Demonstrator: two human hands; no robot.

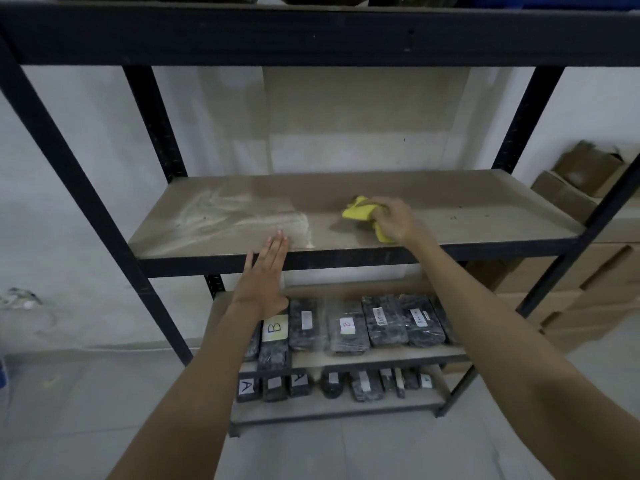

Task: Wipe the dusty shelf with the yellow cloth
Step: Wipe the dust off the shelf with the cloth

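Mid-wipe: right hand [393, 221] clutching crumpled yellow cloth [360, 213] on brown board shelf [485, 202]; left hand [268, 271] flat, empty. Next: sweep left through pale dust streaks [221, 216].

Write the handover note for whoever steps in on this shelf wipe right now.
Right hand: closed on the yellow cloth, pressed to the shelf a little right of centre.
Left hand: open and flat, fingers resting on the shelf's front edge.
Done: the right half looks mostly clean, apart from a few dark specks.
Left: pale dust streaks cover the left half, with a dust line just left of the cloth. Wipe leftward through them, then catch the specks.
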